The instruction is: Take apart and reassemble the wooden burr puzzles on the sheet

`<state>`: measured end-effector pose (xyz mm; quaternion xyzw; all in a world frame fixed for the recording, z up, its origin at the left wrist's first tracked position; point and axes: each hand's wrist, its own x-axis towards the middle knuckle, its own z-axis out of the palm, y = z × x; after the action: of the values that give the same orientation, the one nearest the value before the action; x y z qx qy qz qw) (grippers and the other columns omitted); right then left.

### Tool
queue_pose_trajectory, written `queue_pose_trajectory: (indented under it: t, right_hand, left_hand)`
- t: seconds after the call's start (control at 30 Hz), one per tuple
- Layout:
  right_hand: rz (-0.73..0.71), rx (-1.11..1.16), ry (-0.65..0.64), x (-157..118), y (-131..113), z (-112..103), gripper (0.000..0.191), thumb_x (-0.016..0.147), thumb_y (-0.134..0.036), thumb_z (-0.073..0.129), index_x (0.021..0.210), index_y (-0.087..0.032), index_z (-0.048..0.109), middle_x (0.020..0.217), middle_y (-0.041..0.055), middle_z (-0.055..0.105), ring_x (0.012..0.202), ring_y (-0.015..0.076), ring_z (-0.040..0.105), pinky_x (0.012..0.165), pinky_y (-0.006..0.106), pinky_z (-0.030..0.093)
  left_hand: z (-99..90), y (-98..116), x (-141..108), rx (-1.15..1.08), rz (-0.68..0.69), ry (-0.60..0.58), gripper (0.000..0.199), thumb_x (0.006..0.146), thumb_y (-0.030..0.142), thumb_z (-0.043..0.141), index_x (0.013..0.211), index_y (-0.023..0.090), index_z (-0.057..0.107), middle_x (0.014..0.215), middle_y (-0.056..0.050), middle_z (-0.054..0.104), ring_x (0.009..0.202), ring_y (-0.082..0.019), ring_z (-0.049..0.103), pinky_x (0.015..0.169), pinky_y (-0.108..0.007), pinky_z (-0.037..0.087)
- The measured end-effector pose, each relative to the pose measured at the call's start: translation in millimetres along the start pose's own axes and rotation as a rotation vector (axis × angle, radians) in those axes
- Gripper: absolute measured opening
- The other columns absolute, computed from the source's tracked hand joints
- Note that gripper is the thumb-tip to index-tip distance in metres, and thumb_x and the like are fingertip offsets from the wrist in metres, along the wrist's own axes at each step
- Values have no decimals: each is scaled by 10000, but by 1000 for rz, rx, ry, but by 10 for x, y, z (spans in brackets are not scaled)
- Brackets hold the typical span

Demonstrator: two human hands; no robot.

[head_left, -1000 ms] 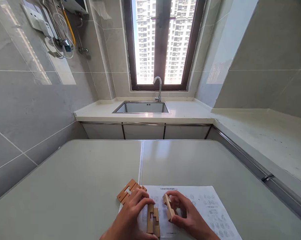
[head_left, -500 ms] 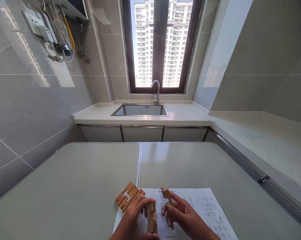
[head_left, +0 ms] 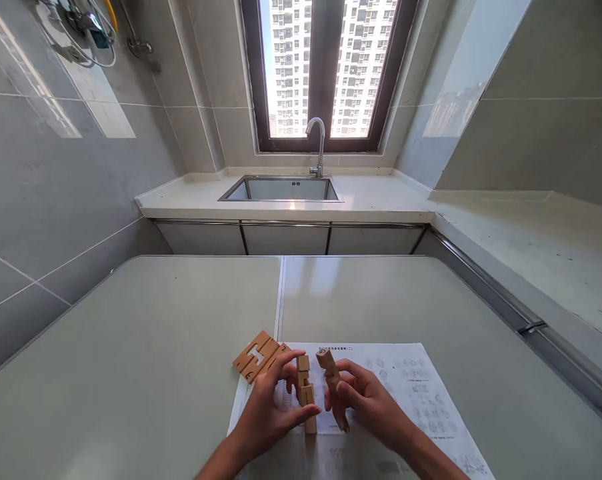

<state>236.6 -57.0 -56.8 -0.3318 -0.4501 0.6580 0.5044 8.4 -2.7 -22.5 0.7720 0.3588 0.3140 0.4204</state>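
Note:
Near the bottom centre, my left hand (head_left: 275, 400) grips notched wooden pieces (head_left: 306, 395) standing roughly upright between thumb and fingers. Just to the right, my right hand (head_left: 363, 400) pinches a smaller notched wooden block (head_left: 327, 367), tilted, with its top end up. A narrow gap separates the two. Behind my left hand lie flat orange-brown wooden pieces (head_left: 261, 355) with dark marks and a pale I-shaped gap. Beneath both hands is a printed white sheet (head_left: 421, 380) with small diagrams.
The pale table (head_left: 171, 320) has a seam down its middle. Beyond it stands a white counter (head_left: 371, 193) with a sink (head_left: 283, 189) and a faucet (head_left: 321, 143) below a window. A side counter (head_left: 541, 240) runs along the right.
The view has tipped downward, so the table and hands sit higher. My left hand's pieces show more of their length, and the block in my right hand has turned and come nearer them.

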Motion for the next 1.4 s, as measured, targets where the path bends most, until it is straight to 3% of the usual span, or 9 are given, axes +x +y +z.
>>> queue_pose_trajectory:
  t: [0.2, 0.37, 0.5, 0.73, 0.9, 1.13, 1.4]
  right_hand:
    - [-36, -151, 44, -49, -7, 104, 455, 1020, -614, 620, 1202, -197, 639, 745, -7, 668, 508, 105, 548, 569, 275, 471]
    - [-55, -286, 223, -84, -15, 144, 398, 928, -588, 759, 974, -210, 642, 749, -6, 665, 582, 128, 566, 580, 265, 478]
    - [-112, -440, 298, -101, 10, 131, 381, 905, -573, 785, 998, -213, 700, 751, 0, 668, 625, 160, 610, 630, 291, 528]
    - [-148, -585, 248, -137, -12, 132, 325, 1036, -500, 623, 1154, -208, 700, 797, 29, 666, 675, 182, 622, 660, 307, 528]
    - [-159, -597, 250, -136, -29, 130, 296, 1016, -498, 657, 1091, -212, 676, 836, 37, 698, 708, 190, 654, 697, 313, 547]
    - [-148, -640, 283, -141, 7, 108, 306, 1008, -507, 672, 1076, -209, 676, 785, 25, 691, 685, 189, 645, 678, 313, 528]
    - [-174, -629, 278, -149, -48, 150, 272, 1016, -485, 662, 1062, -218, 681, 784, 21, 690, 680, 185, 640, 677, 302, 530]
  left_hand:
    - [38, 66, -7, -63, -35, -49, 685, 838, 378, 860, 1424, 293, 516, 871, 27, 726, 804, -180, 668, 819, -294, 539]
    - [68, 102, -14, -97, -61, -132, 698, 810, 355, 872, 1409, 292, 519, 890, 21, 737, 806, -182, 678, 790, -284, 519]
    - [76, 126, -13, -139, -90, -148, 699, 800, 348, 875, 1402, 291, 525, 902, 22, 720, 755, -167, 661, 747, -275, 532]
    - [95, 102, -12, -183, -101, -132, 704, 800, 400, 888, 1394, 296, 524, 915, 13, 693, 772, -163, 633, 762, -270, 521]
    - [94, 83, -18, -191, -100, -159, 719, 778, 408, 905, 1384, 295, 535, 898, 23, 664, 768, -160, 624, 725, -249, 496]
    - [87, 89, -14, -198, -82, -179, 733, 751, 363, 933, 1366, 309, 536, 974, 11, 729, 869, -195, 693, 819, -283, 535]
    - [78, 58, -6, -228, -80, -208, 721, 746, 396, 936, 1339, 281, 543, 991, -7, 731, 917, -216, 713, 805, -284, 537]
